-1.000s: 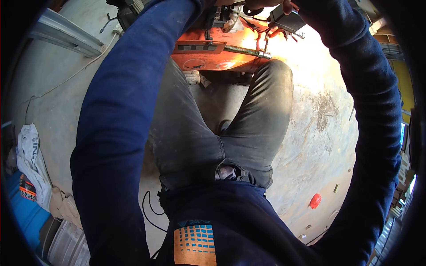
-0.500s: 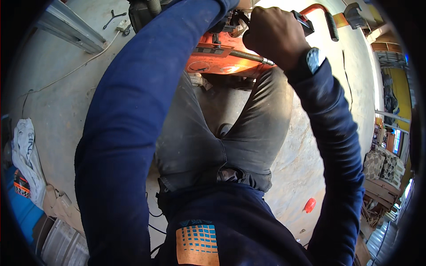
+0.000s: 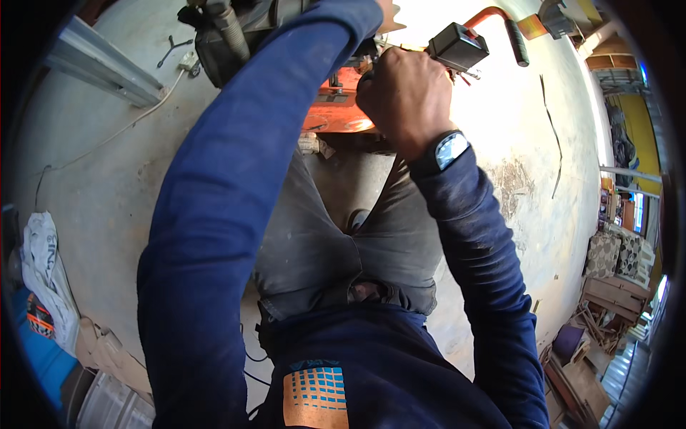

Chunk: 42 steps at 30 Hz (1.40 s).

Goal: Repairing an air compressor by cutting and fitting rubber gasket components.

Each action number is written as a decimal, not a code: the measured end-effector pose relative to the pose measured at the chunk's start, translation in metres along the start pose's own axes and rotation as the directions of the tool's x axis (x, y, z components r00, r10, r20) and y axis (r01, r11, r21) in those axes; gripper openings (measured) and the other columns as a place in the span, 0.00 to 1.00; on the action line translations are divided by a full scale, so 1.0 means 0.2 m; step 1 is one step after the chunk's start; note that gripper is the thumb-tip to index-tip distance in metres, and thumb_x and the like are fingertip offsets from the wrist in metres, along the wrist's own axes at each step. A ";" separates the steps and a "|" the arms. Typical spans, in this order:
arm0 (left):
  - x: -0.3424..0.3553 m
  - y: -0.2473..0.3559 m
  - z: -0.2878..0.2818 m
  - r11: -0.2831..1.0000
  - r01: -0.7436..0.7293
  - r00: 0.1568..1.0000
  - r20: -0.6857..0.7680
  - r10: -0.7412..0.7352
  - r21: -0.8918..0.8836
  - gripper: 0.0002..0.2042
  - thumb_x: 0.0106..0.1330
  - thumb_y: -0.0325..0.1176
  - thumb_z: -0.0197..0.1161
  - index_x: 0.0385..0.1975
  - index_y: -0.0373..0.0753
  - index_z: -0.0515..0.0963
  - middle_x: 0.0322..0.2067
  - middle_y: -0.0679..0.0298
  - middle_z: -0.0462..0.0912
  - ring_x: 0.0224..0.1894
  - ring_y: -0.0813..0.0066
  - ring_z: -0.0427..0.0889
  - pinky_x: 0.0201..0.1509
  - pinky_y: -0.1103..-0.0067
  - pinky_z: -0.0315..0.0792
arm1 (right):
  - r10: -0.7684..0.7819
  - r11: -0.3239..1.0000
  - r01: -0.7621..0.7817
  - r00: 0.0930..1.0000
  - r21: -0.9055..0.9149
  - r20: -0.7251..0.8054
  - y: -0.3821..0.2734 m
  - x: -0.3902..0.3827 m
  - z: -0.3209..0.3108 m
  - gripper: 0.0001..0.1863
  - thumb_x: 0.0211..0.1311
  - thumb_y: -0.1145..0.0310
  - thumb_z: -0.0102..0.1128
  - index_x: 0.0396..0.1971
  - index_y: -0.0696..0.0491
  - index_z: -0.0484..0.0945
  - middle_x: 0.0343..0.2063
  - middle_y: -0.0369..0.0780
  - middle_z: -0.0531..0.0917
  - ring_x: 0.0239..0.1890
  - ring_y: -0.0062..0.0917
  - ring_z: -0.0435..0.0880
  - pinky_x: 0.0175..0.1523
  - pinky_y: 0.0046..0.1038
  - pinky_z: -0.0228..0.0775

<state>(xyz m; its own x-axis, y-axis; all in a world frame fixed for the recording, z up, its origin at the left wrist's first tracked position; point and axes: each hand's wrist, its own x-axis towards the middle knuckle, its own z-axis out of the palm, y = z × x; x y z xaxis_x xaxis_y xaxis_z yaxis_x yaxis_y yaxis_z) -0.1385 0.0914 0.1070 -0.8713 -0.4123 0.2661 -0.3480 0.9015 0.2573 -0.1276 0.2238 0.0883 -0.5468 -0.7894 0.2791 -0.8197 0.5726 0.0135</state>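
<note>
An orange-red machine (image 3: 336,120) with dark metal fittings stands in front of my knees. My right hand (image 3: 409,100), with a watch at the wrist, is closed at the machine's upper right side. Its curled fingers face away, so whatever they grip is hidden. Beyond the navy sleeve only a sliver of my left hand (image 3: 389,16) shows at the top edge, over the far side of the machine; its fingers cannot be seen. A black box (image 3: 459,46) sits just right of my right hand, below a red bar with a black handle grip (image 3: 516,43).
A black motor-like unit with a ribbed hose (image 3: 232,32) is at the upper left. Further left are a metal post (image 3: 107,68) and a white cable (image 3: 146,113) on the floor. A white sack (image 3: 48,264) lies far left, wooden boards (image 3: 614,304) far right.
My right hand has moved left and nearer to me, staying closed. It now covers the threaded rod seen earlier, and the black box shows more fully. My left forearm has shifted slightly right.
</note>
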 end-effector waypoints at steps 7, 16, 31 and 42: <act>-0.06 -0.15 0.23 0.935 -0.347 0.820 -0.458 0.343 0.078 0.07 0.52 0.33 0.65 0.30 0.40 0.84 0.40 0.59 0.71 0.52 0.55 0.65 0.54 0.57 0.61 | 0.153 0.984 -0.159 0.985 0.076 0.075 -0.07 -0.08 0.02 0.10 0.50 0.69 0.58 0.15 0.58 0.78 0.16 0.48 0.79 0.21 0.39 0.84 0.26 0.36 0.76; -0.10 -0.15 0.27 0.931 -0.341 0.840 -0.402 0.365 0.132 0.04 0.47 0.27 0.66 0.23 0.43 0.84 0.41 0.70 0.72 0.56 0.65 0.66 0.58 0.63 0.55 | 0.229 0.929 -0.255 0.966 0.268 0.123 0.01 -0.12 0.11 0.09 0.50 0.69 0.58 0.16 0.57 0.79 0.17 0.48 0.80 0.21 0.38 0.84 0.25 0.35 0.75; -0.06 -0.03 0.06 0.916 -0.372 0.913 -0.116 0.391 0.152 0.04 0.47 0.28 0.67 0.21 0.36 0.84 0.37 0.58 0.71 0.47 0.57 0.68 0.50 0.66 0.66 | 0.211 0.922 -0.207 0.977 0.326 0.024 0.01 -0.17 0.09 0.07 0.48 0.72 0.59 0.16 0.59 0.79 0.16 0.49 0.80 0.21 0.39 0.84 0.26 0.35 0.75; 0.02 -0.03 0.00 0.931 -0.337 0.942 0.037 0.335 0.139 0.07 0.47 0.30 0.66 0.25 0.36 0.85 0.34 0.56 0.72 0.43 0.55 0.69 0.46 0.66 0.68 | 0.174 0.936 -0.148 0.983 0.320 -0.055 0.02 -0.19 0.11 0.09 0.49 0.70 0.59 0.16 0.59 0.79 0.15 0.49 0.79 0.21 0.39 0.83 0.27 0.36 0.75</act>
<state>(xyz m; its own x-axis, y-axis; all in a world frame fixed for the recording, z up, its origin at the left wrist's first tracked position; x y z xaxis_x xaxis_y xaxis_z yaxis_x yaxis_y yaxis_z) -0.1393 0.0840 0.1055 -0.9496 -0.0815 0.3028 -0.0790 0.9967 0.0208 -0.1147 0.2516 0.0570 -0.6710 -0.6643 0.3293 -0.7407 0.5817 -0.3361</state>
